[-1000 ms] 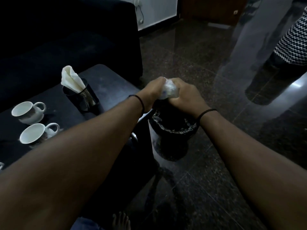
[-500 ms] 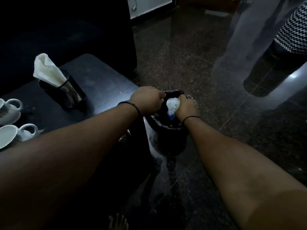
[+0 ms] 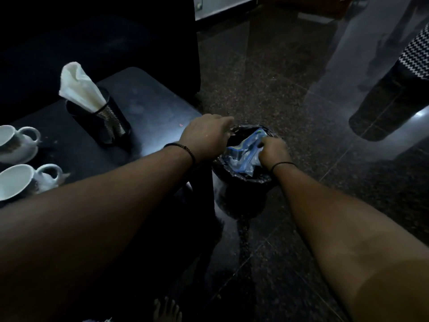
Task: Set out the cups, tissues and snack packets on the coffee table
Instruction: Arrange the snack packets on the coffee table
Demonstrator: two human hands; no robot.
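A clear plastic bag with a blue zip edge [image 3: 242, 156] lies in the mouth of a small black lined bin [image 3: 241, 182] on the floor beside the dark coffee table [image 3: 148, 108]. My right hand [image 3: 274, 153] presses down on the bag with its fingers closed on it. Over the bin's left rim hovers my left hand [image 3: 206, 135], fingers curled, holding nothing that I can see. A white tissue [image 3: 79, 88] stands in a black mesh holder [image 3: 104, 122] on the table. Two white cups [image 3: 16, 180] [image 3: 14, 138] sit at the table's left.
A dark sofa [image 3: 92, 43] stands behind the table. At the right a person in zigzag-patterned cloth [image 3: 413, 59] is on the polished dark floor. My bare toes [image 3: 167, 310] show at the bottom.
Both hands have come down from above the bin to its mouth. The crumpled bag has opened out inside the bin, and my left hand has let go of it.
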